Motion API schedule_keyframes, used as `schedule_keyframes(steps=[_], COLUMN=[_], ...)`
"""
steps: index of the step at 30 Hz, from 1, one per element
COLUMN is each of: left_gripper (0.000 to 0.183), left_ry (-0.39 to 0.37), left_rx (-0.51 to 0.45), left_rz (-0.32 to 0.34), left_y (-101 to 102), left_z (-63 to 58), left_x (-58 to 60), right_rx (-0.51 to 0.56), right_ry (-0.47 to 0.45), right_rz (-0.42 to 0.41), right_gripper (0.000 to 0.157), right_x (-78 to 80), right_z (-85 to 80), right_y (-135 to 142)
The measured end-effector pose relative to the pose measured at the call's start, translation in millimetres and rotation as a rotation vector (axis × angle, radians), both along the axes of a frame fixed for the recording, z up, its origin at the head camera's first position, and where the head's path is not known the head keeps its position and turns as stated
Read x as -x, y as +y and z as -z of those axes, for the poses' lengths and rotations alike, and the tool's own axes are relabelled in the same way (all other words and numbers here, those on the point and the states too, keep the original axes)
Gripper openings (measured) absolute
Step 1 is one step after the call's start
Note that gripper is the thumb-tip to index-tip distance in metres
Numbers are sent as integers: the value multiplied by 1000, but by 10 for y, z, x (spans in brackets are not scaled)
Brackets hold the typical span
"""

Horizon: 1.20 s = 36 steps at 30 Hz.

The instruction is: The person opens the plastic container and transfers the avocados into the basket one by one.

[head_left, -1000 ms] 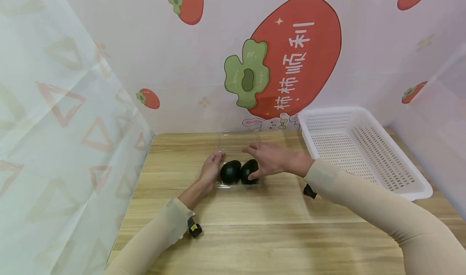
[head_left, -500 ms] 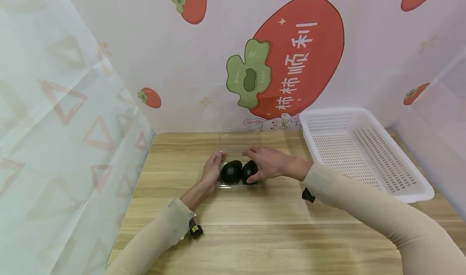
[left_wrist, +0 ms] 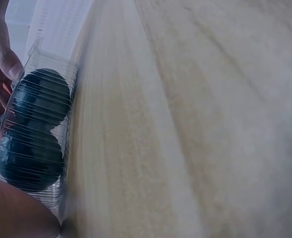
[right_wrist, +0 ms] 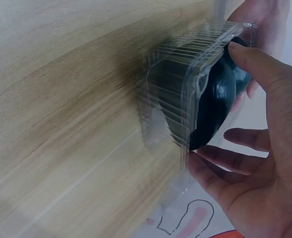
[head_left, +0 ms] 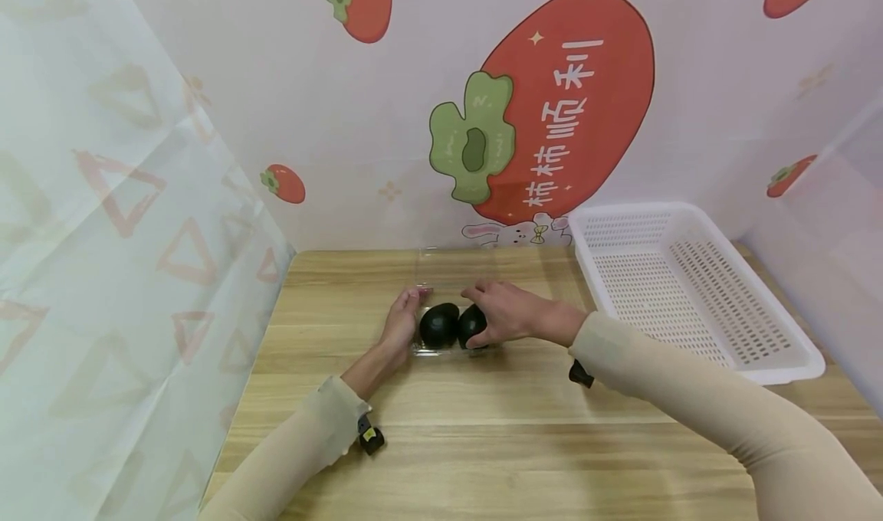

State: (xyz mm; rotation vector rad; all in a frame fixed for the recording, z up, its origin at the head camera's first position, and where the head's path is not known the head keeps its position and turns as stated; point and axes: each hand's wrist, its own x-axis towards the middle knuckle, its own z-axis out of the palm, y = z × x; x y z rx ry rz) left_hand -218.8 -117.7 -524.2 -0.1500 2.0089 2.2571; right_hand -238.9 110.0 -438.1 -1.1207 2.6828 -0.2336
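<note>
A clear plastic clamshell box (head_left: 431, 353) stands on the table with its lid (head_left: 455, 267) raised toward the wall. Two dark green, glossy avocados lie side by side in it: the left avocado (head_left: 439, 326) and the right avocado (head_left: 471, 326). My left hand (head_left: 398, 326) holds the box by its left side, the fingertips near the hinge. Over the right avocado bends my right hand (head_left: 507, 312). In the right wrist view, its thumb (right_wrist: 257, 64) touches the avocado (right_wrist: 216, 101) and the other fingers curl at the far side, by the box rim.
At the right, a white perforated plastic basket (head_left: 782, 373) rests on the wooden table (head_left: 483, 444). A cloth with persimmon prints (head_left: 572, 107) hangs behind, close to the box lid. Side sheets (head_left: 131, 237) border the table.
Both hands keep their places at the box, and the avocados stay in it. The right wrist has come slightly lower and to the left; the view has shifted a little.
</note>
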Motion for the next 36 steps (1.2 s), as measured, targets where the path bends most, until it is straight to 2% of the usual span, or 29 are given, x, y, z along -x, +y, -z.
schedule_keyframes(steps=[4, 20, 24, 30, 36], left_gripper=[44, 44, 45, 44, 44], left_ry=[-3, 0, 6, 10, 18], left_rx=[5, -29, -19, -23, -23], left_rz=[1, 24, 32, 13, -3], left_y=[1, -16, -12, 5, 21], left_z=[9, 36, 40, 37, 42], left_x=[-4, 9, 11, 6, -1], right_rx=[-1, -43, -54, -73, -84], right_ry=[2, 6, 21, 50, 36], right_rz=[7, 51, 37, 4, 18], right_gripper=[90, 86, 84, 78, 71], right_x=[-2, -29, -26, -26, -20], right_z=[23, 80, 100, 90, 103], right_y=[5, -85, -103, -126, -162])
